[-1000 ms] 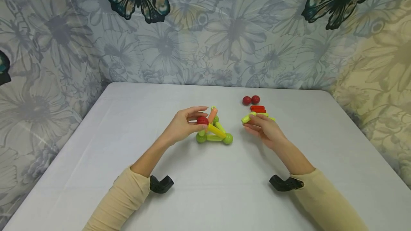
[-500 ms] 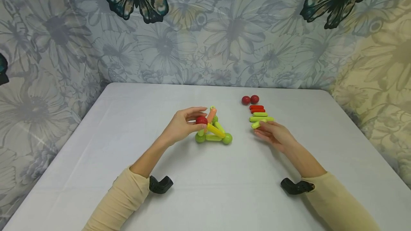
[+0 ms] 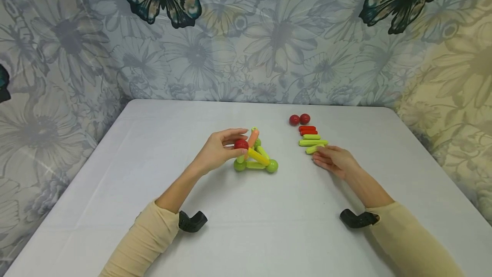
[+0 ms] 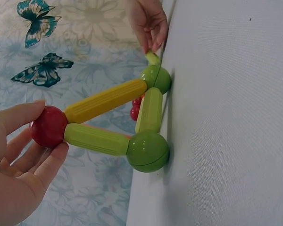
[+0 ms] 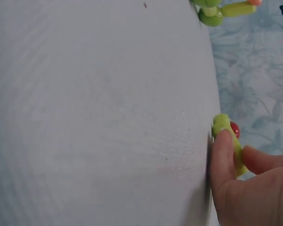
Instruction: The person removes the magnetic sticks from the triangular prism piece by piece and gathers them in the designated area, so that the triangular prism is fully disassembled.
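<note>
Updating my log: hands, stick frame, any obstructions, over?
Left hand grips red ball on stick frame. Right hand pinches green stick near other sticks. No obstruction visible.

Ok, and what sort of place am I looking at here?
Probably an indoor corner for tabletop play or hobby work, though I can't tell which. The signs: a white-topped table, a flower-and-butterfly-patterned wall behind it, and a ball-and-rod construction toy.
</note>
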Demonstrator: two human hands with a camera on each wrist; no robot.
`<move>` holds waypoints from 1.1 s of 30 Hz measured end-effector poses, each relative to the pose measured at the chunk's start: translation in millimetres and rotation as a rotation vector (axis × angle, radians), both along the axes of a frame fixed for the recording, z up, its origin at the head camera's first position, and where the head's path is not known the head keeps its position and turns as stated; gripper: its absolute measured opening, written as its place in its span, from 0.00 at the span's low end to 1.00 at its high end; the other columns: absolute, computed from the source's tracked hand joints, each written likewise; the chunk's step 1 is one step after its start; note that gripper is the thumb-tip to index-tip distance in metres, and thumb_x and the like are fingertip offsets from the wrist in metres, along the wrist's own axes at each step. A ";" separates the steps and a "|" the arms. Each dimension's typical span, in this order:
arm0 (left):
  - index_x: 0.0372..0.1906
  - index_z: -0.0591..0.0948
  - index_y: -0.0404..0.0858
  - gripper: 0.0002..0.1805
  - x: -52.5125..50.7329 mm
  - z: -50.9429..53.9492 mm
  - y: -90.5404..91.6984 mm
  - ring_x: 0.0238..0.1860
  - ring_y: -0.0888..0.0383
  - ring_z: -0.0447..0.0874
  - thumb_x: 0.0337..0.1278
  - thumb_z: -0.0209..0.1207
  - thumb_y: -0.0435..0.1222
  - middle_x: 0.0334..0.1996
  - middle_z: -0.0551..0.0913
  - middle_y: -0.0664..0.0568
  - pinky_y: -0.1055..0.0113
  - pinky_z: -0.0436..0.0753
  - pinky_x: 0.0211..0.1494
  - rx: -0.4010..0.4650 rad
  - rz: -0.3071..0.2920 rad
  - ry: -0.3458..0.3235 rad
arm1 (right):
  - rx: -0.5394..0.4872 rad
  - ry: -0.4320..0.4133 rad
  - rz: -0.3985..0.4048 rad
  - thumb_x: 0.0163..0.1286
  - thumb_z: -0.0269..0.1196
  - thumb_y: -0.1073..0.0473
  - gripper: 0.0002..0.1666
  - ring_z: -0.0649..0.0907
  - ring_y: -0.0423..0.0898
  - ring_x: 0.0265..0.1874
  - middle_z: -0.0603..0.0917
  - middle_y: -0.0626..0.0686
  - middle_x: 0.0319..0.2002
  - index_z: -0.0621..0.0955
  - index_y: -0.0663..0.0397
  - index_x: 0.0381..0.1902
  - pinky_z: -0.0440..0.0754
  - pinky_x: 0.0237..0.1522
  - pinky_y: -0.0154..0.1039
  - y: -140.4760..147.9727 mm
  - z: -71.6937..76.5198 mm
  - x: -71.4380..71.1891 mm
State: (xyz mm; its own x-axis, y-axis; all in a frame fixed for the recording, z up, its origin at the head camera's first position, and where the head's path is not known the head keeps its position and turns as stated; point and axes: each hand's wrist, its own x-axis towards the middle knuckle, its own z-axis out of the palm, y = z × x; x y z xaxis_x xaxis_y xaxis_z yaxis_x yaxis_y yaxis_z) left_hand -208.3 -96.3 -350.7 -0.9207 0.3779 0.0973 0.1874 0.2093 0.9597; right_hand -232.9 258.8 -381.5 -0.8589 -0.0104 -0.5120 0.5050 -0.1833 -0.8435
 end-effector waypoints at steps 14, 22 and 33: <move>0.62 0.76 0.41 0.28 0.1 -0.7 0.7 0.56 0.55 0.76 0.54 0.67 0.31 0.58 0.76 0.52 0.65 0.78 0.53 -0.002 0.004 0.004 | -0.021 0.002 -0.007 0.75 0.52 0.61 0.12 0.86 0.42 0.33 0.86 0.50 0.30 0.69 0.62 0.52 0.81 0.43 0.35 1.3 -1.2 -3.7; 0.62 0.76 0.42 0.27 0.4 -0.9 0.3 0.56 0.56 0.76 0.55 0.66 0.32 0.58 0.76 0.52 0.66 0.79 0.52 -0.014 0.007 -0.004 | -0.053 0.007 -0.027 0.75 0.51 0.63 0.12 0.86 0.42 0.33 0.86 0.51 0.30 0.67 0.61 0.53 0.81 0.45 0.36 0.6 -0.7 -3.6; 0.62 0.76 0.41 0.27 0.7 -0.3 0.4 0.56 0.55 0.76 0.55 0.66 0.32 0.58 0.76 0.53 0.65 0.79 0.53 -0.017 0.007 -0.002 | -0.051 0.028 -0.037 0.75 0.50 0.63 0.22 0.86 0.43 0.33 0.85 0.51 0.30 0.61 0.64 0.62 0.80 0.46 0.38 -1.2 -0.7 -3.6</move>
